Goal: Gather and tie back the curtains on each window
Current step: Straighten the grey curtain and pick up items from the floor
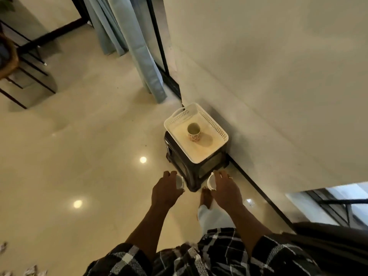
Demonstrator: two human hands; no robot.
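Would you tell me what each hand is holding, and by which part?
The left hand grips a small white cup round its side; the right hand grips a second white cup the same way.

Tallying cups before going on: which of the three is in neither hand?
The patterned cup standing in the white basket on the dark stool; the left hand and right hand each hold a plain white cup.

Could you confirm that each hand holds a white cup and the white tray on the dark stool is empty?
Not quite: the tray is not empty; one patterned cup stands in it, as the head view shows. The rest holds.
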